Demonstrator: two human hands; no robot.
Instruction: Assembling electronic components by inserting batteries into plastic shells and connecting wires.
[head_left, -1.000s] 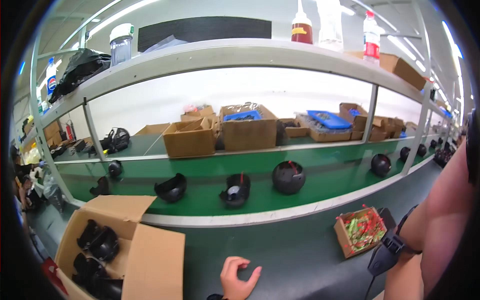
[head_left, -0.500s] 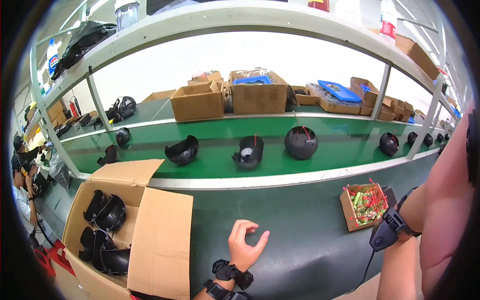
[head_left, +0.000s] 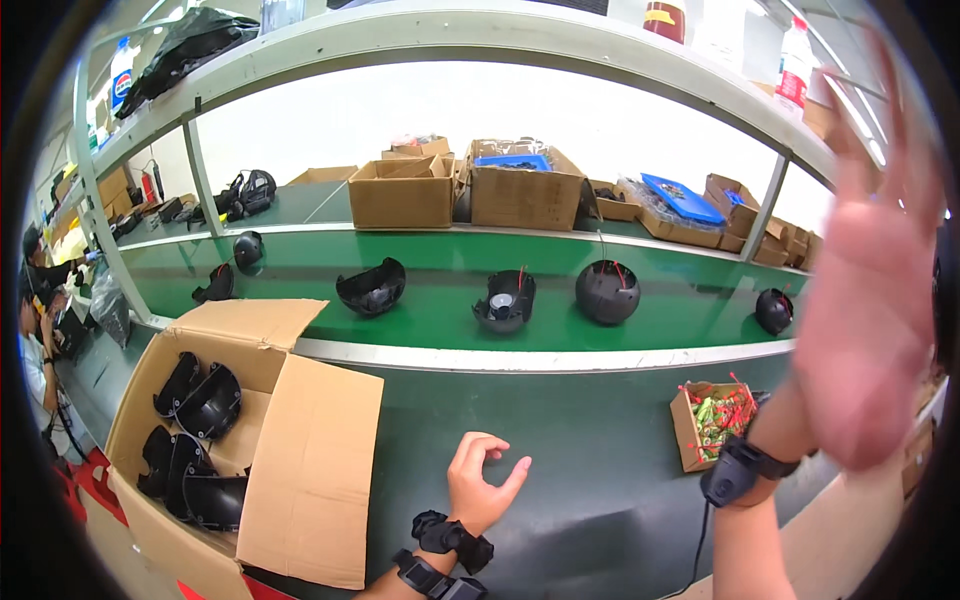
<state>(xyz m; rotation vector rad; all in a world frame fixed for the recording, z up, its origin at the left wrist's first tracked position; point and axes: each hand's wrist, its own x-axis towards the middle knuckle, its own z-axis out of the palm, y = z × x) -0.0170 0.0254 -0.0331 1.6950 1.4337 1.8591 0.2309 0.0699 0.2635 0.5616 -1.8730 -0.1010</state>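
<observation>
My left hand (head_left: 482, 484) hovers over the dark green worktop (head_left: 440, 410), fingers curled and thumb apart, holding nothing. Raised at the right, close to the camera, my right hand (head_left: 868, 300) is blurred, with its fingers stretched upward and nothing visible in it. Below its wrist is a small cardboard box (head_left: 684, 430) of green parts with red wires. An open carton (head_left: 318, 470) of curved black plastic shells (head_left: 212, 402) stands left of my left hand. On the green belt beyond lie a round black shell (head_left: 607, 294), an open black housing (head_left: 505, 305) and a black half-shell (head_left: 372, 288).
A metal rail (head_left: 470, 359) runs between worktop and belt. Overhead, a pale shelf (head_left: 480, 38) carries bottles and a black bag (head_left: 185, 58). Cardboard boxes (head_left: 525, 198) line the ledge behind the belt. Another person (head_left: 45, 330) works at the far left.
My right hand has come fully into view, its palm and stretched fingers now showing at the upper right. My left hand keeps nearly the same pose. The whole view has shifted slightly.
</observation>
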